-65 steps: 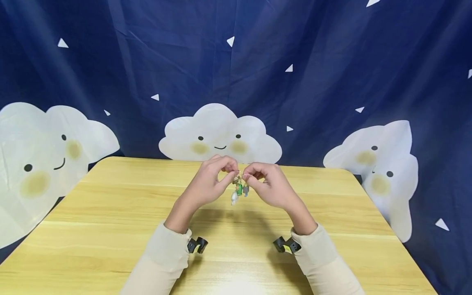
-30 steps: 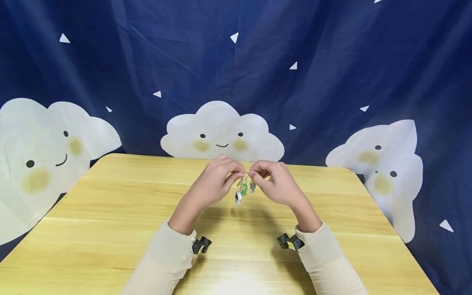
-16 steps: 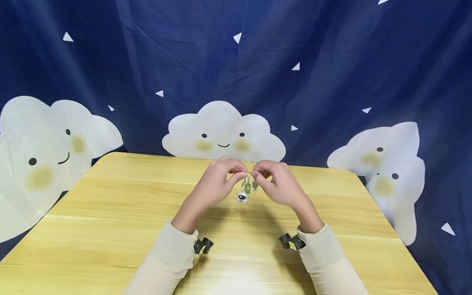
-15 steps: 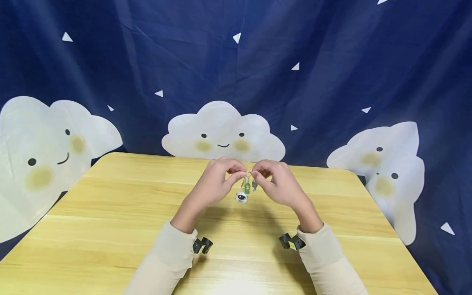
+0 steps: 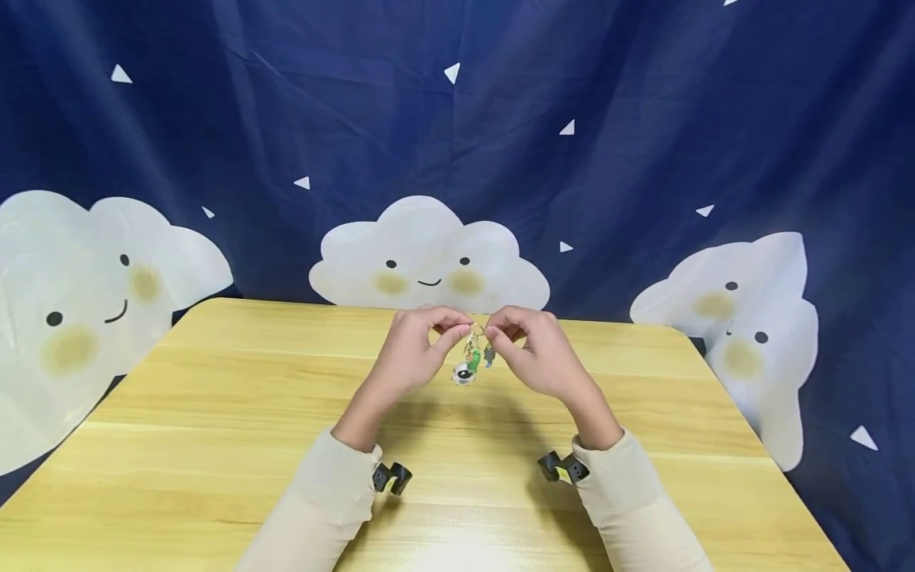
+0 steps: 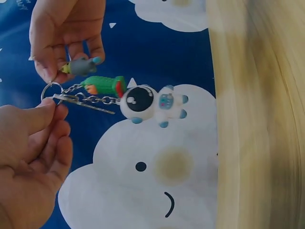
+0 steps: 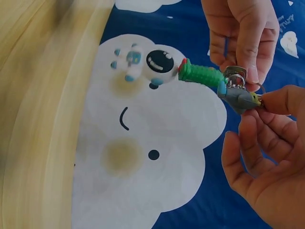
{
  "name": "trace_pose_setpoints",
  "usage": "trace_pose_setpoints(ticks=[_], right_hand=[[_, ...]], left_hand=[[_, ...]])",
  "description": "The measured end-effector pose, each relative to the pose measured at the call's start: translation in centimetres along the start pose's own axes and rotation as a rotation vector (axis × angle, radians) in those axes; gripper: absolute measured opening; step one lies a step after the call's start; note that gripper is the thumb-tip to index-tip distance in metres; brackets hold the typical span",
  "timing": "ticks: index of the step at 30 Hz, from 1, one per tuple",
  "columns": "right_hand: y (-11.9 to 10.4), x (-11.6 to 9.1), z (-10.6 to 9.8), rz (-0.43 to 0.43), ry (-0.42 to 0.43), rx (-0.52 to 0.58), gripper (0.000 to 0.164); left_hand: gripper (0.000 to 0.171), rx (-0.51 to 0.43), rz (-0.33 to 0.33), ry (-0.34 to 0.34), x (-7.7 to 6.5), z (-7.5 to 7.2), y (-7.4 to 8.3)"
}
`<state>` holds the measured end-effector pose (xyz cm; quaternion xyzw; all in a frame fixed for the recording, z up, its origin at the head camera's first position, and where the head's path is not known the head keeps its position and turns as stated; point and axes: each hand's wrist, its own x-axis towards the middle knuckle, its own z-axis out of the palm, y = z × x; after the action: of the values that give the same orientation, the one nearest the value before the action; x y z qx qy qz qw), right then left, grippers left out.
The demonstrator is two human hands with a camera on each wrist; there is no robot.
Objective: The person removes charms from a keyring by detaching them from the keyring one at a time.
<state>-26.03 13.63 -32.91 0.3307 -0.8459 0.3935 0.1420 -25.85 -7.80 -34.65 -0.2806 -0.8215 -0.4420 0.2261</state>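
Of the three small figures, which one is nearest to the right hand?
The grey figure, whose yellow end the right hand pinches; the green figure and white astronaut hang farther away.

1. Part of the metal ring [image 6: 43, 89] is covered by the left grip [image 5: 411, 353] in the left wrist view; in the right wrist view, much of it is hidden.
2. The yellow end of the grey charm [image 6: 82, 67] is partly covered by the right grip [image 5: 532, 357].
3. The flat metal tag [image 6: 90, 106] is seen nearly edge-on, so its face is hidden in the left wrist view.
4. The links of the chain [image 6: 102, 100] are too small to be counted in the head view.
5. Both sleeves [image 5: 310, 508] are cut off by the head view's bottom edge.
6. The desk [image 5: 214, 445] is blurred in the wrist views.
7. The lettering [image 7: 286, 19] cannot be read.
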Motion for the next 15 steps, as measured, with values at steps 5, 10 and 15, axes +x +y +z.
trace_pose_setpoints(ticks=[5, 10, 15], right_hand=[[-0.19, -0.02, -0.17, 0.018, -0.004, 0.016, 0.012], [-0.14, 0.01, -0.26, 0.016, -0.012, 0.029, 0.012], [-0.05, 0.03, -0.22, 0.026, -0.023, 0.038, 0.013]], left_hand=[[0.009, 0.115, 0.144, 0.041, 0.08, 0.01, 0.18], [0.009, 0.207, 0.217, 0.037, 0.13, -0.1, 0.62], [0.008, 0.281, 0.254, 0.009, 0.11, -0.17, 1.0]])
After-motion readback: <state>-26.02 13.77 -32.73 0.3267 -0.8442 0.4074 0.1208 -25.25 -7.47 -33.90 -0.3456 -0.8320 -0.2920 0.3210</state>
